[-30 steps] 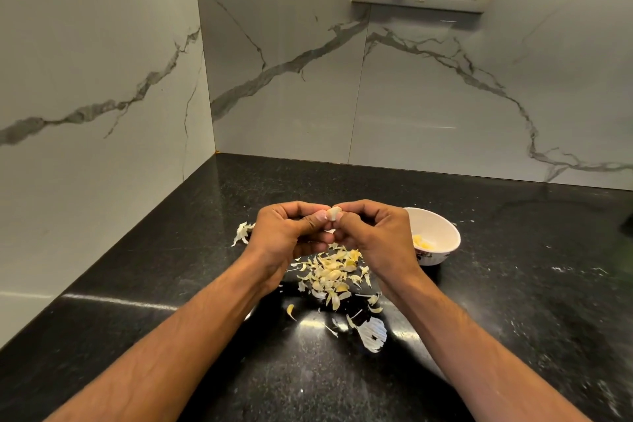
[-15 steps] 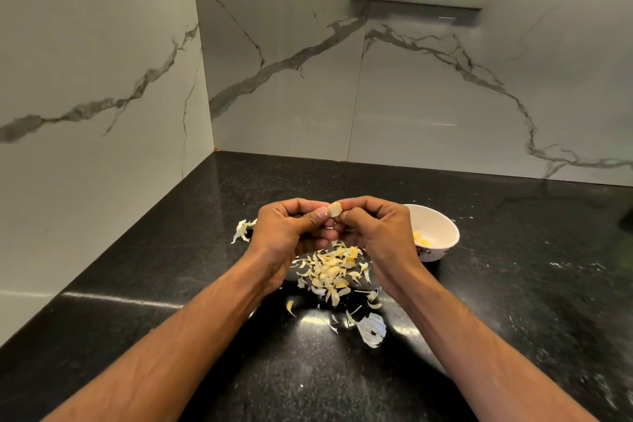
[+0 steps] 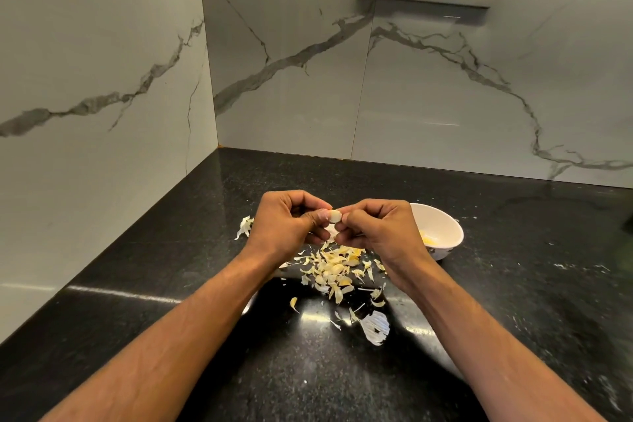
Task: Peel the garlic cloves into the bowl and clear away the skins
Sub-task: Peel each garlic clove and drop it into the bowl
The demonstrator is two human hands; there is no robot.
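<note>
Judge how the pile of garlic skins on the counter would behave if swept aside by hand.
The garlic skins look thin and papery, so probably very light and apt to scatter. Loose flakes already lie apart on the glossy black counter, so they would likely slide easily, though some might cling to the skin of a hand.

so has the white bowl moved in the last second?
No. The white ceramic bowl sits in the same spot on the black granite counter, same gap to the heap of garlic skins; only the camera shifted slightly.

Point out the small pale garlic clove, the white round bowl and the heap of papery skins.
small pale garlic clove (image 3: 334, 216), head view, its exposed face between both hands' fingertips.
white round bowl (image 3: 442, 221), head view, bare inner wall.
heap of papery skins (image 3: 334, 267), head view, pile's middle.
</note>
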